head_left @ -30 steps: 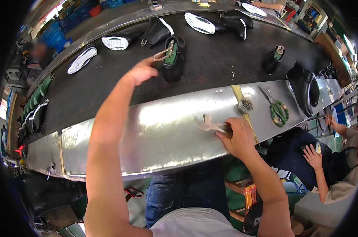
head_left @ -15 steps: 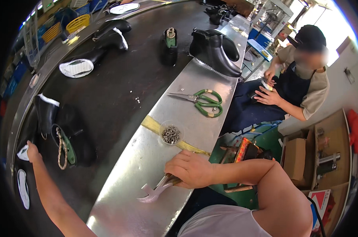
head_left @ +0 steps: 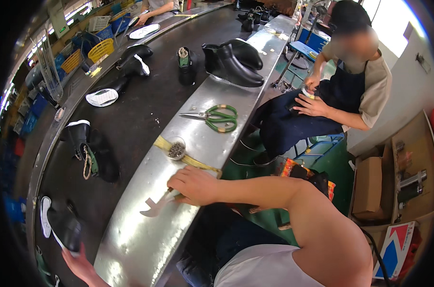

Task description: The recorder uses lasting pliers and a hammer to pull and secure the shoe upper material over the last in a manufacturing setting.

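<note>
My left hand (head_left: 80, 262), at the lower left, grips the near end of a black boot (head_left: 69, 232) with a white edge; part of the fingers is hidden. My right hand (head_left: 193, 185) is closed round the handles of metal lasting pincers (head_left: 154, 206), whose curved jaw and hammer-like stub point left above the metal ledge. Just beyond that hand, a small clear tub of tacks (head_left: 176, 151) sits on a yellow strap (head_left: 197, 163). Farther up the ledge lie green-handled scissors (head_left: 212, 117). A white sole (head_left: 45, 217) is beside the boot in my left hand.
The dark conveyor belt (head_left: 140, 95) carries several black boots, among them a pair (head_left: 99, 162) at left. More boots (head_left: 236, 62) stand on the metal ledge (head_left: 135, 225). Across the ledge a seated person (head_left: 341, 91) works on something in the lap. Cardboard (head_left: 368, 184) stands on shelves at right.
My left hand has come nearer, bringing the black boot with it over the belt. My right hand keeps the pincers over the ledge. The whole view has shifted, and another person's arm shows at the top.
</note>
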`<action>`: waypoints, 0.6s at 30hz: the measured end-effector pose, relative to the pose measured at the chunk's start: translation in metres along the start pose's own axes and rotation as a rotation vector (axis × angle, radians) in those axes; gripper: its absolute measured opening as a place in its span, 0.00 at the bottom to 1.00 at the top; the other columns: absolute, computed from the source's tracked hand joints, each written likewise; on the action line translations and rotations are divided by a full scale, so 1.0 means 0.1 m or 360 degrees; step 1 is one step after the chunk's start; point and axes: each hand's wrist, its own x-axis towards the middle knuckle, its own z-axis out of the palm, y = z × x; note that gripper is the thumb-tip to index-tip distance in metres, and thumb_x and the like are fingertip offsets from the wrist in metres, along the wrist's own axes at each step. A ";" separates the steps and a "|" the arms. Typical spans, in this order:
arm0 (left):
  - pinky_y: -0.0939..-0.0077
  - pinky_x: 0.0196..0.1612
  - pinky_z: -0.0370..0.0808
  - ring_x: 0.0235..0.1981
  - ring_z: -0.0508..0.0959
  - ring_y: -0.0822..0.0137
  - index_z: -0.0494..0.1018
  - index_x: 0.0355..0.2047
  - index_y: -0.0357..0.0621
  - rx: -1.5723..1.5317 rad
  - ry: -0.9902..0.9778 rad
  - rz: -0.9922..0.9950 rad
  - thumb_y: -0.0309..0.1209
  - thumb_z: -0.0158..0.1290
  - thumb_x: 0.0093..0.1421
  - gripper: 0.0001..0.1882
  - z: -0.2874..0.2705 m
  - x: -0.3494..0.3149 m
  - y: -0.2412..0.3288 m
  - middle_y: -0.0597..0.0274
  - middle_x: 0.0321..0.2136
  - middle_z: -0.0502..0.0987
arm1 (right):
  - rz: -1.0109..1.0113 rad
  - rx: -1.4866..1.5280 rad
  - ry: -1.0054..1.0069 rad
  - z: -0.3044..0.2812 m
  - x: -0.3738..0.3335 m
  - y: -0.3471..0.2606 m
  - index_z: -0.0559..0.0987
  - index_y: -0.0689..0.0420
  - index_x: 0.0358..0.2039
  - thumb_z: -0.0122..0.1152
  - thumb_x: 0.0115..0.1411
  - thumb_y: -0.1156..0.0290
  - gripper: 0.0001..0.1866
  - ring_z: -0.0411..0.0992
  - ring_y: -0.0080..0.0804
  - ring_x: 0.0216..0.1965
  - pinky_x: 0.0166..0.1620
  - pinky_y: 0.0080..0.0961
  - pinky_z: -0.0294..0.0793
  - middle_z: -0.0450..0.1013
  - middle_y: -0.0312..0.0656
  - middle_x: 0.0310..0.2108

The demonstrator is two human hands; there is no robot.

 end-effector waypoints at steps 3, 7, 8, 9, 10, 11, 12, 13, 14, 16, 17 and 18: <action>0.61 0.53 0.72 0.52 0.72 0.59 0.67 0.58 0.36 0.1046 0.0364 0.0408 0.40 0.45 0.70 0.23 -0.06 -1.38 0.12 0.52 0.52 0.72 | -0.0288 0.0061 0.0305 -0.05 -0.03 -0.11 0.72 0.55 0.42 0.67 0.51 0.65 0.19 0.70 0.39 0.43 0.47 0.37 0.66 0.71 0.40 0.37; 0.63 0.52 0.73 0.49 0.73 0.55 0.65 0.60 0.30 0.0563 0.0457 -0.0397 0.38 0.49 0.69 0.26 0.04 -2.46 0.12 0.48 0.49 0.74 | -0.0488 0.0114 0.0075 -0.01 -0.56 -0.47 0.73 0.55 0.40 0.62 0.54 0.65 0.15 0.70 0.42 0.41 0.45 0.38 0.67 0.72 0.41 0.38; 0.61 0.51 0.73 0.48 0.73 0.52 0.66 0.58 0.27 0.0755 0.0454 -0.0100 0.37 0.52 0.67 0.27 0.12 -2.72 0.07 0.45 0.49 0.74 | -0.0453 0.0152 0.0052 0.03 -0.80 -0.57 0.73 0.56 0.40 0.64 0.54 0.67 0.15 0.70 0.44 0.40 0.45 0.38 0.68 0.72 0.43 0.38; 0.60 0.51 0.73 0.48 0.73 0.52 0.65 0.57 0.25 0.0963 0.0344 -0.0045 0.37 0.53 0.67 0.27 0.15 -2.84 0.12 0.41 0.48 0.73 | -0.0311 0.0193 -0.0111 0.08 -1.06 -0.66 0.73 0.56 0.40 0.63 0.55 0.66 0.15 0.71 0.45 0.41 0.45 0.39 0.69 0.72 0.45 0.38; 0.57 0.51 0.73 0.48 0.73 0.49 0.66 0.56 0.25 0.1082 0.0282 0.0291 0.38 0.52 0.68 0.26 0.21 -2.99 0.10 0.39 0.48 0.73 | -0.0178 0.0236 -0.0278 0.12 -1.34 -0.72 0.73 0.57 0.40 0.63 0.56 0.65 0.14 0.72 0.46 0.41 0.46 0.41 0.69 0.72 0.46 0.38; 0.57 0.52 0.73 0.48 0.73 0.47 0.66 0.55 0.24 0.1355 0.0354 0.0730 0.39 0.51 0.68 0.27 0.27 -3.18 0.07 0.38 0.49 0.72 | 0.0110 0.0275 -0.0495 0.16 -1.61 -0.74 0.73 0.57 0.40 0.62 0.58 0.63 0.15 0.72 0.48 0.42 0.46 0.42 0.70 0.73 0.48 0.38; 0.57 0.52 0.73 0.48 0.73 0.45 0.66 0.54 0.23 0.1621 0.0424 0.1175 0.40 0.50 0.69 0.28 0.31 -3.43 0.01 0.36 0.50 0.72 | 0.0391 0.0328 -0.0677 0.19 -1.87 -0.75 0.73 0.58 0.40 0.61 0.59 0.62 0.15 0.73 0.49 0.43 0.46 0.43 0.71 0.73 0.49 0.39; 0.56 0.52 0.73 0.48 0.73 0.43 0.66 0.54 0.24 0.1578 0.0043 0.1095 0.41 0.51 0.68 0.28 0.31 -3.68 -0.05 0.34 0.51 0.71 | 0.0465 0.0250 -0.0729 0.21 -2.13 -0.75 0.73 0.58 0.40 0.60 0.60 0.61 0.15 0.73 0.50 0.43 0.45 0.44 0.72 0.73 0.50 0.39; 0.55 0.52 0.73 0.49 0.73 0.41 0.66 0.54 0.25 0.1521 -0.0332 0.1008 0.41 0.52 0.67 0.28 0.31 -3.93 -0.14 0.32 0.52 0.69 | 0.0576 0.0155 -0.0782 0.22 -2.37 -0.73 0.73 0.59 0.39 0.59 0.61 0.59 0.15 0.74 0.51 0.43 0.44 0.46 0.73 0.73 0.51 0.39; 0.51 0.57 0.68 0.54 0.68 0.48 0.64 0.55 0.29 0.1781 -0.0687 0.0421 0.42 0.51 0.65 0.28 0.32 -4.49 -0.43 0.42 0.51 0.67 | 0.0609 0.0142 -0.0781 0.19 -2.81 -0.72 0.72 0.59 0.39 0.60 0.61 0.59 0.16 0.74 0.51 0.43 0.45 0.45 0.73 0.73 0.51 0.39; 0.52 0.56 0.67 0.53 0.69 0.46 0.62 0.57 0.28 0.1923 -0.0708 0.0082 0.40 0.53 0.64 0.29 0.29 -4.74 -0.54 0.41 0.50 0.68 | 0.0730 0.0102 -0.0875 0.18 -3.01 -0.75 0.72 0.60 0.39 0.60 0.61 0.58 0.18 0.74 0.50 0.43 0.46 0.44 0.73 0.72 0.51 0.39; 0.53 0.56 0.66 0.52 0.69 0.44 0.60 0.58 0.27 0.2052 -0.0804 -0.0379 0.38 0.54 0.63 0.31 0.26 -4.95 -0.63 0.40 0.50 0.68 | 0.0699 0.0113 -0.0824 0.15 -3.17 -0.77 0.72 0.60 0.39 0.60 0.61 0.58 0.18 0.74 0.50 0.43 0.46 0.44 0.73 0.72 0.51 0.39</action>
